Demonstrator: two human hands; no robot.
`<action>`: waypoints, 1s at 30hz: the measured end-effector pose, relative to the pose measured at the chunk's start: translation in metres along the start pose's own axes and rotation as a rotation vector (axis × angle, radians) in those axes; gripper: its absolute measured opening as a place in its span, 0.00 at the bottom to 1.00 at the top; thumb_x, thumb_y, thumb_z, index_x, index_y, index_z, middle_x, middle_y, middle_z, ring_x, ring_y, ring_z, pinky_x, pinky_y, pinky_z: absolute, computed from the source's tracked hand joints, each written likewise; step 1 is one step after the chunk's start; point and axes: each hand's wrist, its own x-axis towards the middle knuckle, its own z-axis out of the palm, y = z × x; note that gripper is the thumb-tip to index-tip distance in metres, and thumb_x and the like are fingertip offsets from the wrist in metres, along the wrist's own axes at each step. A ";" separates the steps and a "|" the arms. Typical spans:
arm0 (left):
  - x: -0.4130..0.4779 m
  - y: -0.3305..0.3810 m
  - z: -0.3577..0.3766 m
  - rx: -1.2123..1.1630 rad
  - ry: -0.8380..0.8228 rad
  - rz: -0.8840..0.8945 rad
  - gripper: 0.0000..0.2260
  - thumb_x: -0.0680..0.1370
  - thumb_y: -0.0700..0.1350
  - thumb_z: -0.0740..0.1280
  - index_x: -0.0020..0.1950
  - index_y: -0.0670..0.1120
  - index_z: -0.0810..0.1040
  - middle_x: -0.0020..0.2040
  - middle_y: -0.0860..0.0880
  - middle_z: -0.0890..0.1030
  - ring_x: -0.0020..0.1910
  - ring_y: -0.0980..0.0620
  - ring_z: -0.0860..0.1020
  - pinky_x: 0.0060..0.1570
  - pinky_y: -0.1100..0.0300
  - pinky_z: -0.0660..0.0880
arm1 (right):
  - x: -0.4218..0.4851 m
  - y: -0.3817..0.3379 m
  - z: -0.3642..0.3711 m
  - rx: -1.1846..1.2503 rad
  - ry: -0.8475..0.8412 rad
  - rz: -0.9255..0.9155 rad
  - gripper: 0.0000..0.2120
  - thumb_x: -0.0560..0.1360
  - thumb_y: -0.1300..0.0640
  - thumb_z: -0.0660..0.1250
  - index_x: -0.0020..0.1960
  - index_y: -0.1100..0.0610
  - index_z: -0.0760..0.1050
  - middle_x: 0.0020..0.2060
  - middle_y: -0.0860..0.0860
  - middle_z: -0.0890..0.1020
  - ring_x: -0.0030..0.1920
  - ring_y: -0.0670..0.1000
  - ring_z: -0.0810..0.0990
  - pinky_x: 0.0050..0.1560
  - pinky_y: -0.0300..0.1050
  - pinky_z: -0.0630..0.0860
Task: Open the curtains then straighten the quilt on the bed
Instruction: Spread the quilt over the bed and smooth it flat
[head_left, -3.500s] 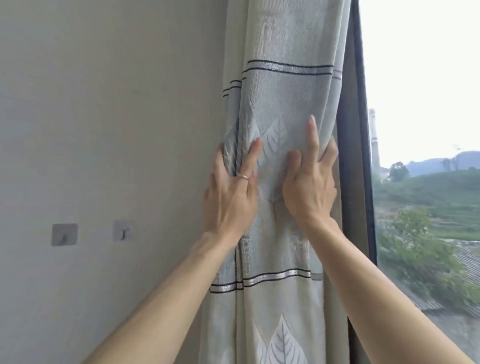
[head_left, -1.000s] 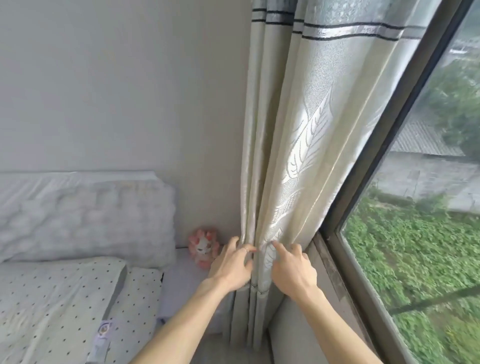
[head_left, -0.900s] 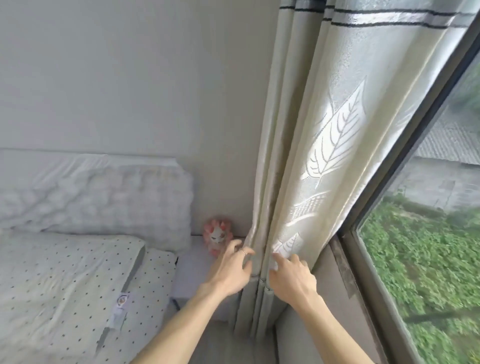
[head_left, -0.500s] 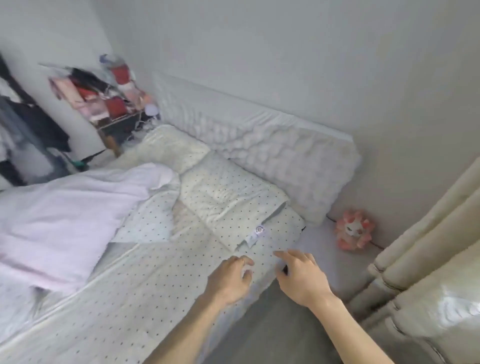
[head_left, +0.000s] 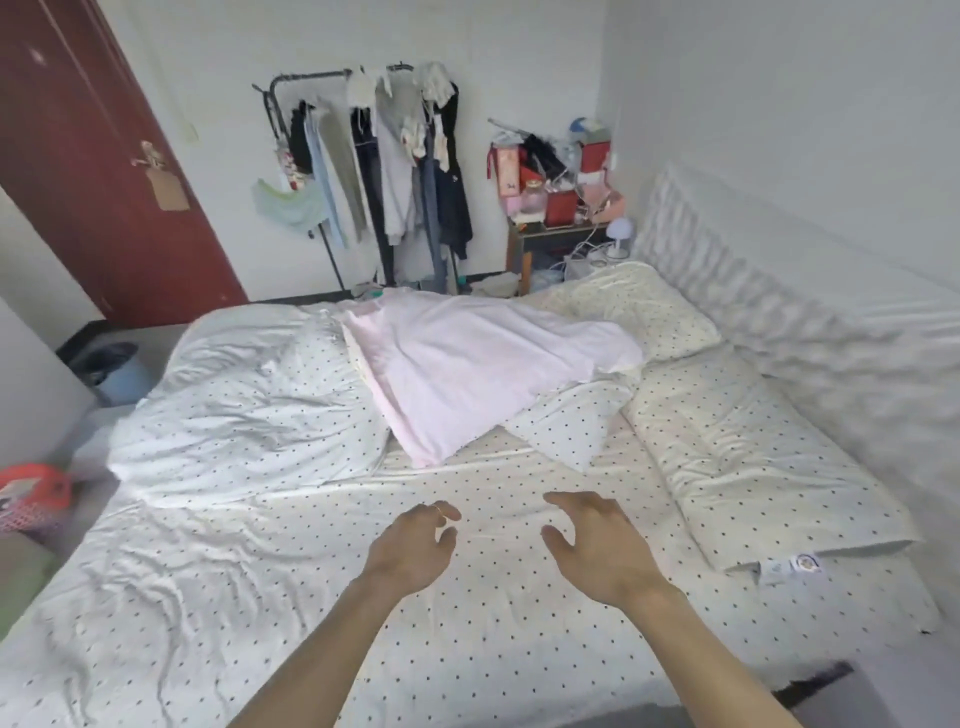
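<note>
quilt (head_left: 244, 410) bunched (pink sheet (head_left: 467, 364) atop), left hand (head_left: 410, 548), right hand (head_left: 597, 553) both empty, loose-fingered

— What sort of place are we in?
— We're in a home bedroom. We see a wide bed (head_left: 260, 597) with a rumpled quilt (head_left: 249, 410) and a pillow (head_left: 753, 457) against a padded headboard (head_left: 831, 322).
— What else do we go by?
— A full clothes rack (head_left: 395, 171) at the far wall, a cluttered bedside table (head_left: 556, 208) and a dark red door (head_left: 93, 171).
</note>
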 end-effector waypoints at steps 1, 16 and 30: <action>0.001 -0.010 -0.009 -0.006 0.010 -0.010 0.12 0.80 0.52 0.59 0.63 0.60 0.74 0.61 0.58 0.78 0.60 0.56 0.76 0.56 0.55 0.74 | 0.004 -0.013 0.003 0.000 -0.007 -0.011 0.23 0.80 0.46 0.59 0.75 0.44 0.65 0.70 0.47 0.70 0.71 0.52 0.64 0.61 0.48 0.72; 0.084 -0.149 -0.122 -0.102 0.115 -0.093 0.11 0.80 0.51 0.59 0.60 0.60 0.75 0.55 0.62 0.79 0.57 0.57 0.76 0.53 0.57 0.75 | 0.122 -0.137 0.037 -0.012 0.056 -0.114 0.17 0.79 0.47 0.64 0.67 0.43 0.75 0.64 0.42 0.75 0.65 0.48 0.69 0.58 0.45 0.73; 0.305 -0.232 -0.061 -0.281 -0.001 -0.341 0.10 0.78 0.52 0.61 0.58 0.62 0.74 0.56 0.59 0.78 0.54 0.56 0.78 0.52 0.55 0.77 | 0.414 -0.066 0.191 0.587 -0.303 0.420 0.32 0.75 0.45 0.69 0.75 0.54 0.64 0.65 0.52 0.76 0.57 0.52 0.78 0.63 0.52 0.73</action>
